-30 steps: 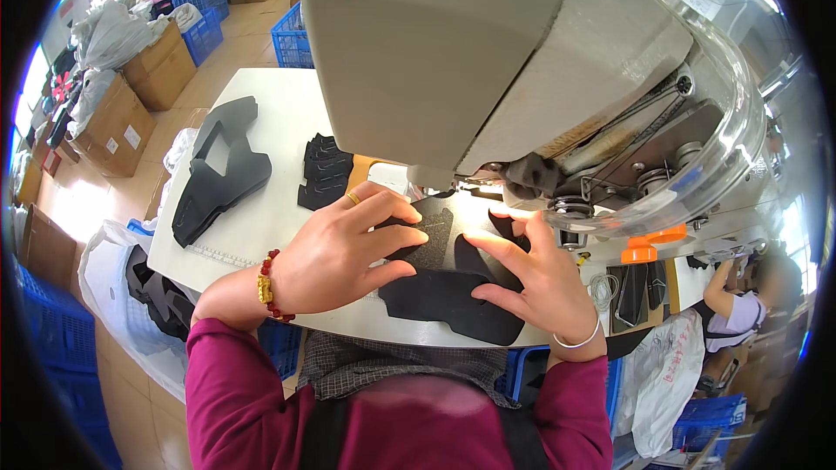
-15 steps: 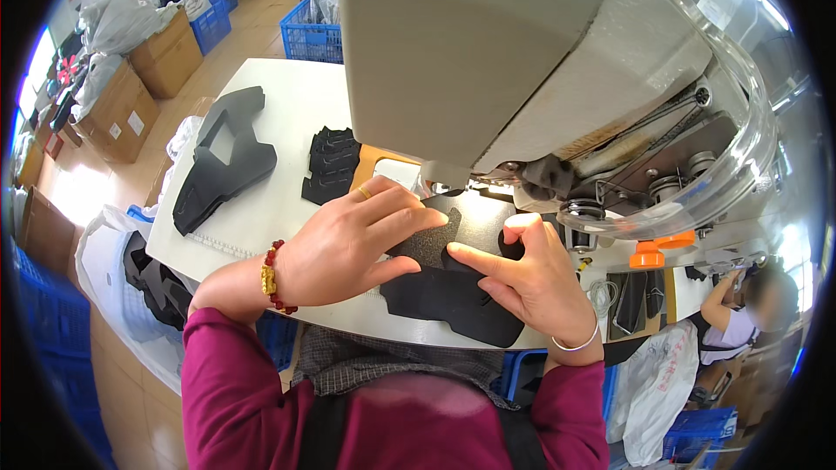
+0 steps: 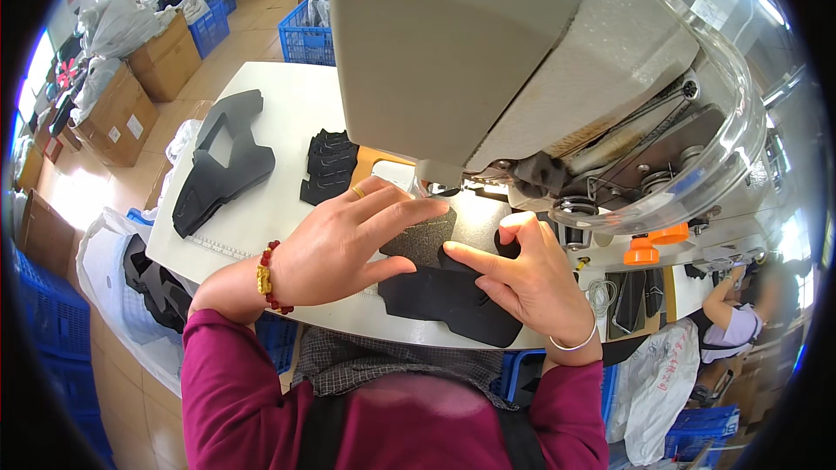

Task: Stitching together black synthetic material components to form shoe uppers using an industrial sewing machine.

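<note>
left hand (image 3: 335, 248): palm down, fingers spread, thumb well apart from forefinger; forefinger tip near the lit underside of the sewing machine head (image 3: 453, 52); gold ring (image 3: 358, 192) and red-beaded bracelet (image 3: 271, 263) worn.

right hand (image 3: 540, 283): forefinger stretched leftward over dark material, thumb near it, other fingers curled; pinching of an edge: cannot tell. pale bangle (image 3: 575, 346) at wrist.

black piece (image 3: 444, 309): lies flat near the front edge of the white table (image 3: 292, 104), between both hands and the body, right end beneath the right hand.

speckled dark patch (image 3: 416, 239): just beyond the black piece, between left thumb and forefinger; separate or joined, cannot tell.

slotted black pieces (image 3: 331, 165): overlapping in a row, beyond the left hand.

large black cutouts (image 3: 231, 165): piled at table's left, beside a ruler strip (image 3: 218, 248).

clear curved guard (image 3: 740, 96) and orange knobs (image 3: 642, 252): on the machine's right side.
</note>
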`<state>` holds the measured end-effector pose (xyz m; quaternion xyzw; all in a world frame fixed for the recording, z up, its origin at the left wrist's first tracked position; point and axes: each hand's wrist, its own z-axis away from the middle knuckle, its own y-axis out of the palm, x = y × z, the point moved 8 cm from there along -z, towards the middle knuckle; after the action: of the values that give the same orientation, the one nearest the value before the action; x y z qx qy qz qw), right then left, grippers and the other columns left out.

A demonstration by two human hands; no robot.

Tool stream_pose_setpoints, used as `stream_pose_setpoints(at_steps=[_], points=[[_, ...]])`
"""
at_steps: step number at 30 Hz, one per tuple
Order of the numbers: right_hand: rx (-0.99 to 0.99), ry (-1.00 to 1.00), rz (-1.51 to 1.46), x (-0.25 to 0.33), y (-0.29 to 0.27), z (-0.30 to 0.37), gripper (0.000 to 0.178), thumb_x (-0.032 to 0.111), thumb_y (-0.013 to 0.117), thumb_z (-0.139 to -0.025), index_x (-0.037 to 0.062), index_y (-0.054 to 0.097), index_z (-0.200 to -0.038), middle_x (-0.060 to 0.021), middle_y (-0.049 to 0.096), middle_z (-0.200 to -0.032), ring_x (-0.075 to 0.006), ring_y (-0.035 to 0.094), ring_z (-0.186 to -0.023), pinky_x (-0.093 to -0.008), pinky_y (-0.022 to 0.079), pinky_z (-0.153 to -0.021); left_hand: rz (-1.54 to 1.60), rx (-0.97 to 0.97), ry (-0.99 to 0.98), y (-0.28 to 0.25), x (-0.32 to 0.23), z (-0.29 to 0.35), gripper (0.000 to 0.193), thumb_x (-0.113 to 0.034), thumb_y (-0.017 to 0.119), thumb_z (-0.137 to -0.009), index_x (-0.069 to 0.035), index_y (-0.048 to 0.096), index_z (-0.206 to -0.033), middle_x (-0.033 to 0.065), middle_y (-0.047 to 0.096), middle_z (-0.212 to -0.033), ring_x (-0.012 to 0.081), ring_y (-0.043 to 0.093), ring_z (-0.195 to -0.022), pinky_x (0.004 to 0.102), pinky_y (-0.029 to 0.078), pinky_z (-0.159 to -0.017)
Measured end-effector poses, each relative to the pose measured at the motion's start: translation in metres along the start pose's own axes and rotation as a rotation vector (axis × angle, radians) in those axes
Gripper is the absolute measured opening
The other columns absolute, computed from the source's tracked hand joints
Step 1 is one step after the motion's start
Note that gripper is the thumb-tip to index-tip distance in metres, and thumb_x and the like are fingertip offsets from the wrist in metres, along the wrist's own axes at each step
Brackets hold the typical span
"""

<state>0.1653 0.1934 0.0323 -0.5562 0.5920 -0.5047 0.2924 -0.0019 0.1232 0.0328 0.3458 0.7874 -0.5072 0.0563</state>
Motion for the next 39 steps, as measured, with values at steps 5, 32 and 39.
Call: stream_pose_setpoints(at_steps=[5,32,39], points=[[-0.002,0.004,-0.012,0.0,0.0,0.0,0.05,0.022,0.077,-0.081,0.0315,0.073,-0.13,-0.0087,0.042,-0.1,-0.0279,0.045,-0.09,-0.0379,0.042,-0.083,-0.017,-0.002,0.0,0.0,-0.001,0.001,0.071,-0.023,0.086,-0.077,-0.008,0.057,-0.14,0.0115,0.065,-0.117,0.0334,0.062,-0.108,0.043,0.055,-0.091],[0.024,0.055,-0.025,-0.003,0.0,0.002,0.053,0.018,0.077,-0.082,0.0344,0.071,-0.132,-0.0103,0.045,-0.1,-0.0285,0.05,-0.088,-0.0364,0.047,-0.075,-0.064,-0.033,0.026,0.001,-0.005,-0.001,0.062,-0.016,0.083,-0.077,-0.014,0.062,-0.135,0.0084,0.061,-0.108,0.0309,0.062,-0.103,0.04,0.056,-0.085],[0.031,0.062,-0.091,-0.006,0.004,0.002,0.056,0.02,0.077,-0.085,0.037,0.066,-0.137,-0.014,0.052,-0.107,-0.0277,0.059,-0.087,-0.0345,0.052,-0.069,-0.233,-0.027,0.098,0.005,-0.014,0.0,0.041,-0.014,0.083,-0.076,-0.016,0.073,-0.116,0.0052,0.06,-0.107,0.027,0.063,-0.107,0.0365,0.061,-0.073]])
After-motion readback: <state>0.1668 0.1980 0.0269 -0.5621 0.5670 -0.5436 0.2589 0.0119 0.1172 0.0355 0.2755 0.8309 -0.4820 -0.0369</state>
